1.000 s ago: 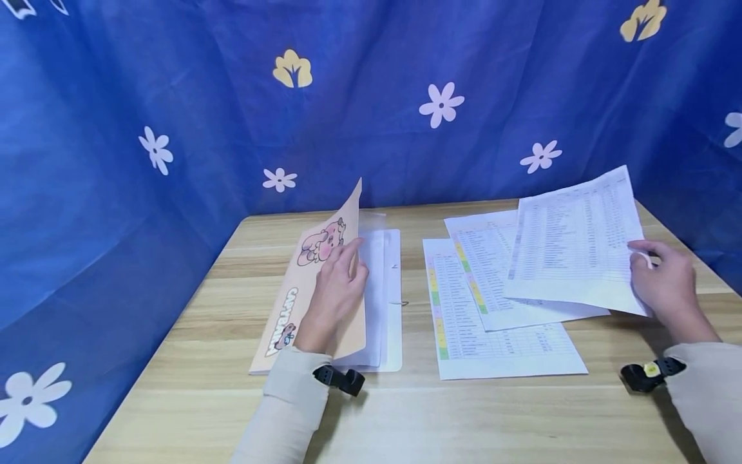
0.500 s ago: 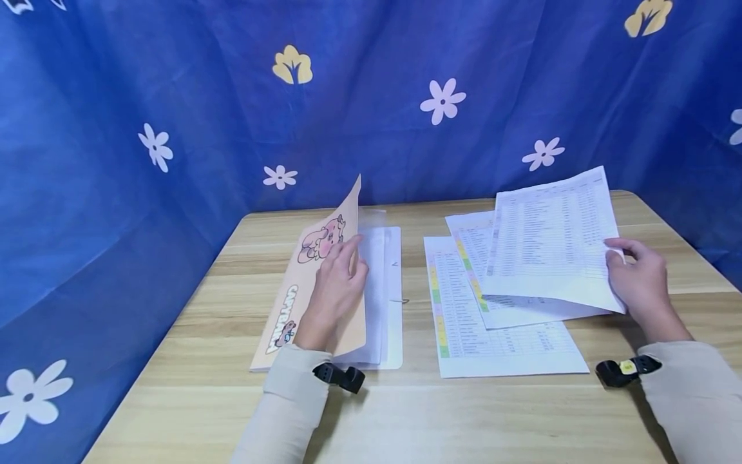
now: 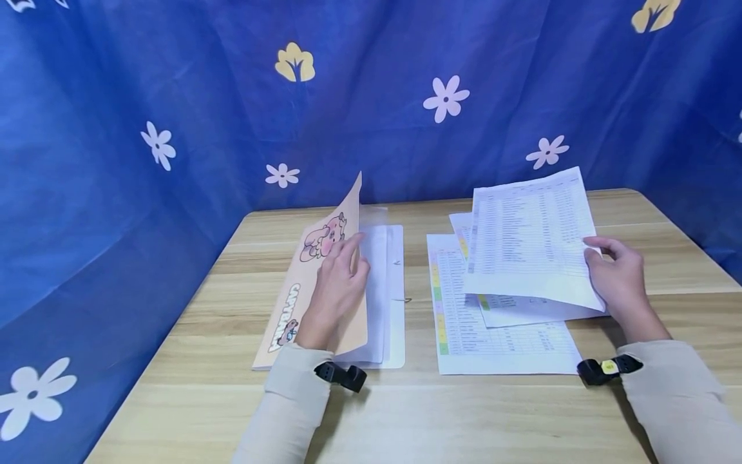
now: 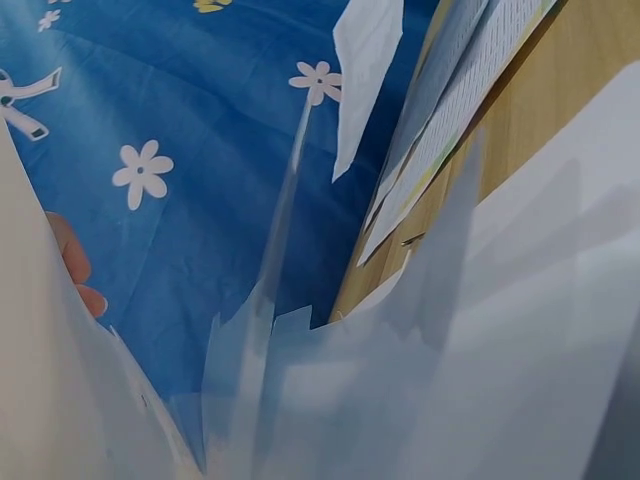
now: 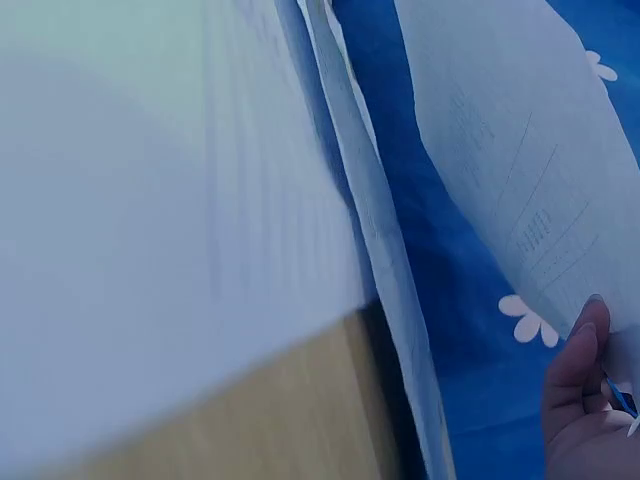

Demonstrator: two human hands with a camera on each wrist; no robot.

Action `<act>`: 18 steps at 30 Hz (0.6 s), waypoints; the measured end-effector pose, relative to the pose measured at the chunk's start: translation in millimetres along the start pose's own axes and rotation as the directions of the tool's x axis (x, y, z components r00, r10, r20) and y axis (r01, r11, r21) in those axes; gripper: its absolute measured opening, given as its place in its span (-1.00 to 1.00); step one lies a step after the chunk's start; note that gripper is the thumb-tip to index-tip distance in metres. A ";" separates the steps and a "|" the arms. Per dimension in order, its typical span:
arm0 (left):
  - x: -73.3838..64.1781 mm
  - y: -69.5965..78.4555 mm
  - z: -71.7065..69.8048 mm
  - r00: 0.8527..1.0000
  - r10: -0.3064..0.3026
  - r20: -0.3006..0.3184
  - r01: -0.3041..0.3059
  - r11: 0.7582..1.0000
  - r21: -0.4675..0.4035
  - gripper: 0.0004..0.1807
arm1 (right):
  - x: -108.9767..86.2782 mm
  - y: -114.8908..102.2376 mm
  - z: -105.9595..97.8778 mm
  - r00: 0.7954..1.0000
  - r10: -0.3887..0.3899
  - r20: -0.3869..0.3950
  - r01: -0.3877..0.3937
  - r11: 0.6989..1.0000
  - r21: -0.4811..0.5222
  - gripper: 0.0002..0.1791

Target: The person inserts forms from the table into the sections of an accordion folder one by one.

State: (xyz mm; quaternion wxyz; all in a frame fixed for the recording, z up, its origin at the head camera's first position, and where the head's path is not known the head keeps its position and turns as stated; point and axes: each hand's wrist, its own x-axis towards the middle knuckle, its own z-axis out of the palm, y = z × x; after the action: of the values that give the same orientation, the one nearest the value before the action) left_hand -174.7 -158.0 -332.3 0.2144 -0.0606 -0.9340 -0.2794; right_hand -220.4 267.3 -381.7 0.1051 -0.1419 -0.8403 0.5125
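A peach document folder [image 3: 307, 274] with a capybara cartoon lies at the left of the table, its front cover raised and tilted. My left hand [image 3: 336, 290] holds that cover by its right edge; fingertips [image 4: 75, 255] show past it in the left wrist view. Under the cover are translucent pockets [image 4: 360, 410] and white pages [image 3: 377, 290]. My right hand [image 3: 620, 280] pinches a printed sheet [image 3: 522, 238] by its right edge, lifted and slightly bowed. The right wrist view shows the thumb and fingers [image 5: 580, 365] at the paper's edge. Beneath it, a second sheet [image 3: 510, 314] overlaps a colour-coded sheet [image 3: 493, 362].
The wooden table [image 3: 440, 419] ends at the back against a blue curtain [image 3: 371, 116] with white flowers. A small clasp [image 3: 408, 299] sits at the folder's right edge. A strip of bare wood separates folder and loose sheets.
My right hand has carried the printed sheet leftward, so it covers more of the second sheet. My left hand and the raised folder cover stay almost where they were.
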 end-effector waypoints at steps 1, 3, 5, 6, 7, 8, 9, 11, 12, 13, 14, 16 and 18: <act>-0.1 0.2 0.2 1.000 0.000 0.000 0.000 1.000 0.001 -0.49 | -0.8 -1.0 0.7 1.000 0.001 0.004 -0.001 1.000 0.002 -0.50; 0.1 0.2 0.6 1.000 0.001 -0.001 -0.001 1.000 0.001 -0.49 | -2.5 -3.7 2.7 1.000 0.000 0.006 0.000 1.000 0.004 -0.50; 0.3 0.4 0.4 1.000 0.000 0.001 0.000 1.000 -0.001 -0.49 | -4.5 -6.8 4.6 1.000 0.000 0.010 -0.001 1.000 0.009 -0.50; 0.3 0.6 0.1 1.000 -0.002 0.003 0.002 1.000 -0.002 -0.49 | -5.7 -8.4 5.7 1.000 0.002 0.015 -0.002 1.000 0.011 -0.51; 0.4 0.7 -0.3 1.000 -0.005 0.003 0.005 1.000 -0.002 -0.49 | -6.9 -10.1 7.0 1.000 0.001 0.021 -0.002 1.000 0.015 -0.51; 0.4 0.8 -0.8 1.000 -0.009 0.004 0.009 1.000 -0.002 -0.49 | -8.0 -11.7 8.5 1.000 0.000 0.030 0.000 1.000 0.019 -0.51; 0.4 0.9 -1.4 1.000 -0.014 0.007 0.014 1.000 -0.003 -0.49 | -9.1 -13.3 10.0 0.999 -0.003 0.039 0.002 1.000 0.025 -0.51; 0.1 1.4 -2.6 1.000 -0.024 0.010 0.024 1.000 -0.001 -0.49 | -11.3 -16.2 13.2 0.999 -0.015 0.051 0.013 0.999 0.032 -0.51; 0.1 1.4 -3.0 1.000 -0.027 0.010 0.027 1.000 0.001 -0.49 | -12.4 -17.6 14.7 0.998 -0.023 0.059 0.020 0.999 0.036 -0.51; 0.1 1.4 -3.2 1.000 -0.030 0.010 0.030 1.000 0.003 -0.49 | -13.5 -19.0 16.3 0.997 -0.033 0.066 0.030 0.999 0.040 -0.52; 0.1 1.3 -3.4 0.999 -0.030 0.011 0.030 1.000 0.004 -0.49 | -14.5 -20.2 17.9 0.997 -0.041 0.070 0.038 0.998 0.042 -0.52; 0.3 1.3 -3.5 1.000 -0.029 0.011 0.029 1.000 0.005 -0.49 | -16.8 -22.5 20.6 0.995 -0.055 0.080 0.051 0.998 0.043 -0.53; 0.7 1.3 -3.6 1.000 -0.025 0.015 0.025 1.000 0.006 -0.49 | -18.9 -24.5 23.2 0.993 -0.071 0.093 0.066 0.997 0.051 -0.54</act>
State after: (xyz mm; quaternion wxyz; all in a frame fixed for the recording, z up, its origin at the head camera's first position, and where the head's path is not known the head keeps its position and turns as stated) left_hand -173.7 -158.9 -328.7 0.2042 -0.0504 -0.9370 -0.2790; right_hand -213.4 230.8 -370.9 0.0859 -0.0860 -0.8363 0.5347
